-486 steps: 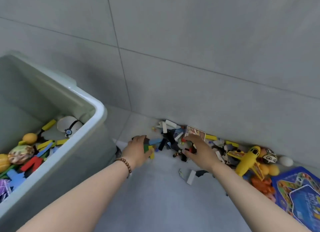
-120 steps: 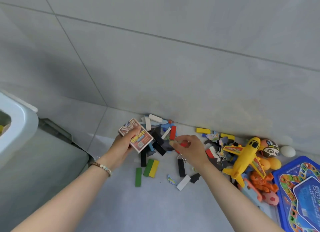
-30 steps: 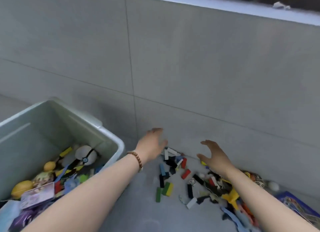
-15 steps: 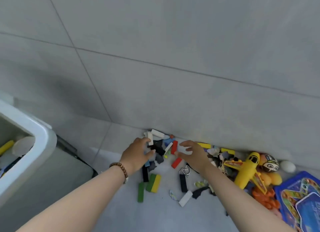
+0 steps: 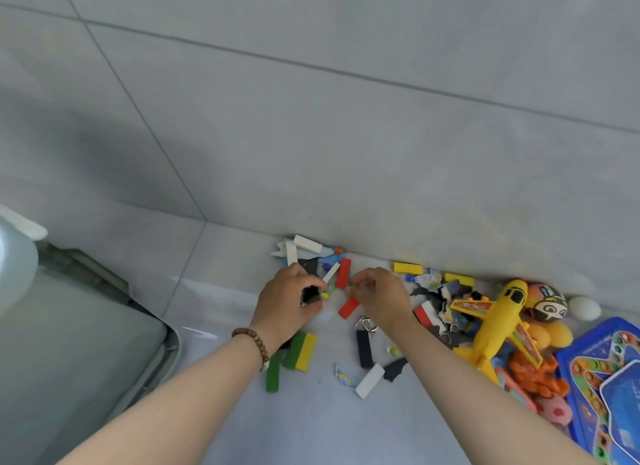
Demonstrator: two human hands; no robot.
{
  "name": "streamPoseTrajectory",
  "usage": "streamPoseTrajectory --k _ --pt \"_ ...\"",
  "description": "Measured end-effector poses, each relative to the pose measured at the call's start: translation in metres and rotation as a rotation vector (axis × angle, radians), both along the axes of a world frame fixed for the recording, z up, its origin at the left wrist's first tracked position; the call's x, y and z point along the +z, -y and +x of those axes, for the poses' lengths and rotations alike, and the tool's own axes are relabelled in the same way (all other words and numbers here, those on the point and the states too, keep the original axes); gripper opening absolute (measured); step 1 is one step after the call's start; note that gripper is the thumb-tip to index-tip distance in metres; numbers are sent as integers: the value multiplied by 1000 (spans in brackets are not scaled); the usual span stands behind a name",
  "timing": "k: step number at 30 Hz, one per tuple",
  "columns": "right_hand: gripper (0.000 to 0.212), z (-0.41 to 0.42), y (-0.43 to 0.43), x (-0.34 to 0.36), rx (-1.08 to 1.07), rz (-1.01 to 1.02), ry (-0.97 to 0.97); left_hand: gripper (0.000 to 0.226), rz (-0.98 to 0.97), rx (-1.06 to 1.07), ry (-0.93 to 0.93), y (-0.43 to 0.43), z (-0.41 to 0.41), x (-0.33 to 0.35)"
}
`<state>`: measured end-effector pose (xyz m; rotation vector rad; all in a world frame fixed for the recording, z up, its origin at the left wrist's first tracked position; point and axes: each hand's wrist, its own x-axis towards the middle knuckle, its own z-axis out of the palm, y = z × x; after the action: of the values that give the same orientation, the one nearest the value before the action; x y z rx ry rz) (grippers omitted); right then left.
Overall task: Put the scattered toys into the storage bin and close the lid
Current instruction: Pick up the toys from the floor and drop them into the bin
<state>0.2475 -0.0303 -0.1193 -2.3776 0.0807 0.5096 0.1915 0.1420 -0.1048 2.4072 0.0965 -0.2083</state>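
At the floor's [image 5: 311, 430] left edge the storage bin [image 5: 15, 260] is being kept well apart from the toys [image 5: 427, 314] at the foot of the wall [image 5: 346, 135]. A black block [image 5: 309, 295] is being clamped in the grip of the left hand [image 5: 285, 303], and a blurred small piece [image 5: 354, 286] in that of the right hand [image 5: 379, 298]. Either could be dropped in transit and lost across the smooth grey tiles.

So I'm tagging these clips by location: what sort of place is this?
Probably a corner of a home floor, perhaps a play area. Large grey floor tiles meet a tiled wall, a yellow plane and coloured blocks lie scattered along it, and a plastic storage bin stands at the left.
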Motion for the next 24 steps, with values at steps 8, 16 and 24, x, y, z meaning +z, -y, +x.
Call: streamPoseTrajectory --k 8,16,24 --pt "8 -6 13 6 -159 292 48 16 156 -27 81 8 7 -6" --pt "16 2 5 37 -462 878 -334 11 -592 449 -84 3 4 0" --pt "7 -5 -18 27 -181 493 -156 12 -1132 749 -353 -11 1 14"
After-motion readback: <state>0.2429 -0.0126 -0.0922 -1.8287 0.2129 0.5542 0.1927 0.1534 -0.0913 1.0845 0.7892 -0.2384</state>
